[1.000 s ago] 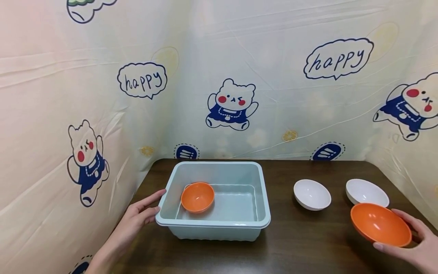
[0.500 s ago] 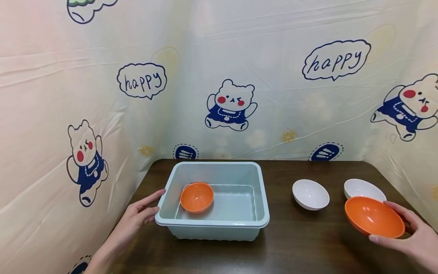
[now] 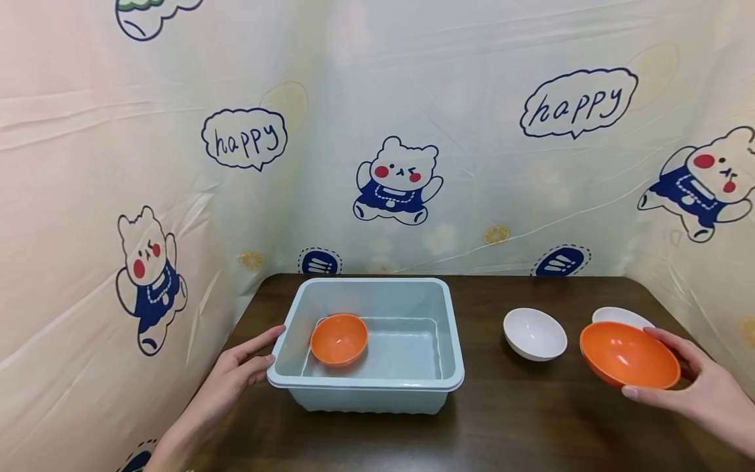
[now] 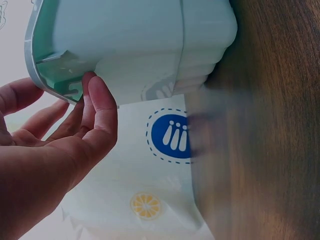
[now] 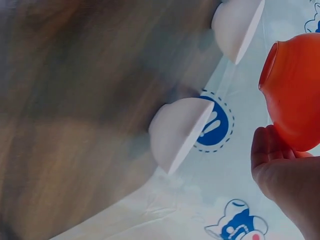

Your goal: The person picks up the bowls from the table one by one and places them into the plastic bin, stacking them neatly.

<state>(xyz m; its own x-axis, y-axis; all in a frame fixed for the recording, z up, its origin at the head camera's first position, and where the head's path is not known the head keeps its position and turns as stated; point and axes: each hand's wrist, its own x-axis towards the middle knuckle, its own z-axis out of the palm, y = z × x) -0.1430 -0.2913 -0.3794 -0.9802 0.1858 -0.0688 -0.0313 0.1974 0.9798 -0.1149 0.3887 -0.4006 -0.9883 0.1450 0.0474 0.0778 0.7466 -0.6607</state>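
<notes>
In the head view my left hand [image 3: 232, 372] holds the left rim of a pale blue-green plastic basin [image 3: 368, 383]. The left wrist view shows the fingers [image 4: 102, 107] curled beneath the basin's rim. Inside the basin, toward its left, an orange bowl [image 3: 339, 339] sits upright. My right hand [image 3: 693, 383] grips a second orange bowl [image 3: 628, 357] by its right side, thumb near the front. That bowl hangs above the table, tilted slightly toward me, and its foot shows in the right wrist view. Part of a white bowl [image 3: 616, 316] is hidden behind it.
Another white bowl [image 3: 535, 334] stands on the dark wooden table [image 3: 501, 419], right of the basin. Printed fabric [image 3: 472, 164] with bears and lettering hangs around the back and sides of the table.
My right hand has carried the orange bowl leftward and slightly up, covering more of the right white bowl. My left hand stays on the basin's rim.
</notes>
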